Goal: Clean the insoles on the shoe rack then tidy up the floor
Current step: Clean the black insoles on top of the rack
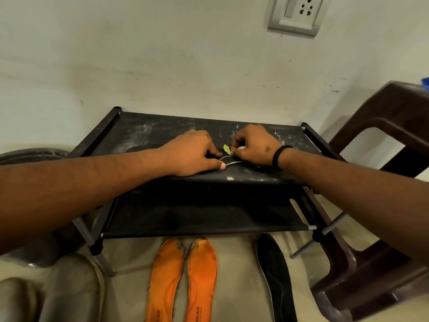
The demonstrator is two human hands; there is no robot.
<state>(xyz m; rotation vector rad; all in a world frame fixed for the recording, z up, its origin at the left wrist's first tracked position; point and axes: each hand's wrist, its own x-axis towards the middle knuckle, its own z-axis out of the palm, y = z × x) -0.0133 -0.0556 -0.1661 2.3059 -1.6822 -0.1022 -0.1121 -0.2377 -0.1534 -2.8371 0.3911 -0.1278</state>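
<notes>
A black insole (141, 148) with a thin white edge lies on the dusty top shelf of the black shoe rack (144, 129), mostly hidden under my hands. My left hand (192, 154) holds it down, with the thumb and curled fingers pinching its white edge. My right hand (253, 146), a black band at its wrist, pinches a small green leaf (226, 148) just above the insole. On the floor in front of the rack lie two orange insoles (167, 280) side by side and another black insole (276, 277) to their right.
A brown plastic chair (380, 140) stands close on the right of the rack. Grey shoe-like shapes (72, 289) lie at the bottom left, and a metal basin (27, 156) sits left of the rack. A wall socket (296, 13) is above.
</notes>
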